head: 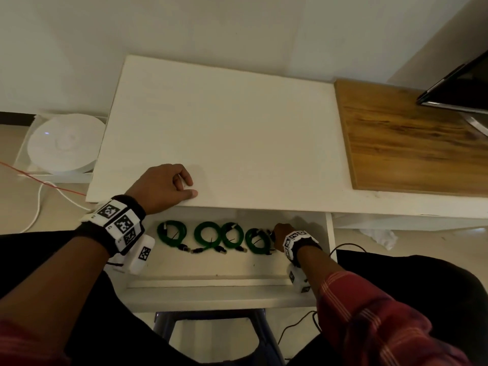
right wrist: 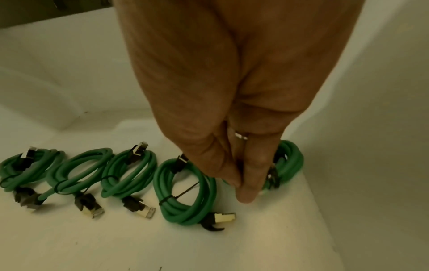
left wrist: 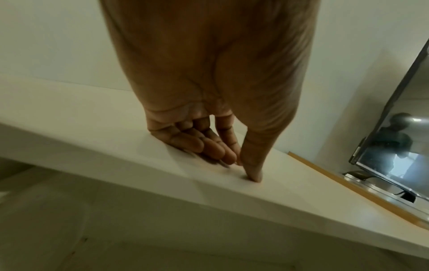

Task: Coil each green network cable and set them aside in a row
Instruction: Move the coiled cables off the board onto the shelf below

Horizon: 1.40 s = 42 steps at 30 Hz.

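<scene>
Several green network cable coils, each tied with a black tie, lie in a row on a white pull-out shelf (head: 211, 268) under the desktop. From the left they are coil (right wrist: 27, 166), coil (right wrist: 78, 170), coil (right wrist: 127, 174) and coil (right wrist: 185, 192). My right hand (right wrist: 243, 185) reaches down at the row's right end, thumb and fingertips pinched on the last coil (right wrist: 290, 161), which it partly hides. In the head view that hand (head: 281, 233) sits beside the fourth coil (head: 257, 240). My left hand (head: 169, 184) rests on the white desktop (head: 237, 128), fingers loosely curled, holding nothing.
The shelf's right wall (right wrist: 348, 146) stands close to the last coil. A round white device (head: 63, 143) sits left of the desk. A wooden board (head: 412, 143) and a monitor (head: 462, 85) are at the right. A stool (head: 211, 328) stands below the shelf.
</scene>
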### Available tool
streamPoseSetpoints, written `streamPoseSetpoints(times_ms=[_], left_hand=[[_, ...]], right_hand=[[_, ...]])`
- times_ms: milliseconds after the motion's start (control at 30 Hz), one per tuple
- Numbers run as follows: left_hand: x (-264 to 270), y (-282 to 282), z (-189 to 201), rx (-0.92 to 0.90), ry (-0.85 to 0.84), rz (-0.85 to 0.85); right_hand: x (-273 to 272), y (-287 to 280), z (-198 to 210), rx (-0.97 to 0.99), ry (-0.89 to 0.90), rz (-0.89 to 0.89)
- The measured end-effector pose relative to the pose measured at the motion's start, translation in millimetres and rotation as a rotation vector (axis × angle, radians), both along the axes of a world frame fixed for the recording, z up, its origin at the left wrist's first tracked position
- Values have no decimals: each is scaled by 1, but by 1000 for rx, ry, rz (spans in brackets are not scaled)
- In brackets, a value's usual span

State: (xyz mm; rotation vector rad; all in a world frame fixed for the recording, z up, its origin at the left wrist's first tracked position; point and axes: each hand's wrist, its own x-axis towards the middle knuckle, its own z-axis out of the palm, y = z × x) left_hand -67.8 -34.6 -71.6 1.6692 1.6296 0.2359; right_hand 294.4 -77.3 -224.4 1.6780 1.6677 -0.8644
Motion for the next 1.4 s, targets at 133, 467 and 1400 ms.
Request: streamPoseSetpoints(times_ms=[133,467,1400], left_hand=[[6,-4,1,53,47,-14],[21,-33,45,2,87,-288],[-10,-139,6,140,679,-520]], right_hand=[[5,7,20,-13,5,-8],[9,1,148,-18,172,50],[0,-77,177,342,31,573]])
